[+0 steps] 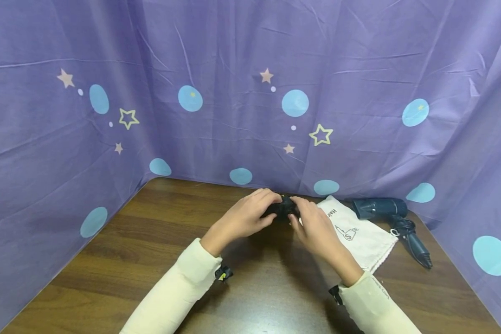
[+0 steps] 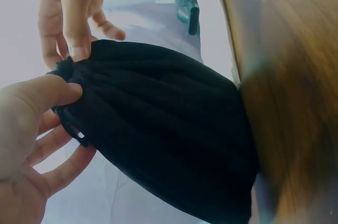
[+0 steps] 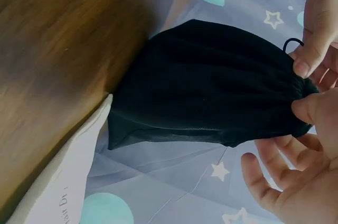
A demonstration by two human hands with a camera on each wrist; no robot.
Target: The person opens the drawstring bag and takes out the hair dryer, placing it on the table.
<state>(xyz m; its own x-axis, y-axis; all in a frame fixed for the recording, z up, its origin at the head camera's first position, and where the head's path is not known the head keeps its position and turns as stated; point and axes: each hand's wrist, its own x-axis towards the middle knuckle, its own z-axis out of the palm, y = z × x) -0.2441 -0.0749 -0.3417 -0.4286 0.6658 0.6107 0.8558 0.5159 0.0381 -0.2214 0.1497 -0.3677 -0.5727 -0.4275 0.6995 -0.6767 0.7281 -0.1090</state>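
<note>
A black drawstring pouch (image 1: 285, 207) stands upright on the wooden table, its mouth gathered at the top. Seen from both wrists, the dark cloth (image 2: 163, 118) widens from the puckered neck down to its base. My left hand (image 1: 246, 213) pinches one side of the neck between thumb and fingers. On the opposite side, my right hand (image 1: 317, 229) pinches the neck too, thumb (image 3: 305, 109) against the cloth. A small cord loop (image 3: 293, 42) sticks out by the left thumb. What is inside the pouch is hidden.
Right of my hands lies a white drawstring bag (image 1: 365, 246) printed with "Hair" and a hair dryer drawing. A dark blue hair dryer (image 1: 380, 208) with its cord bundled lies behind and beside it. Purple patterned curtains (image 1: 234, 125) enclose the table (image 1: 150, 250).
</note>
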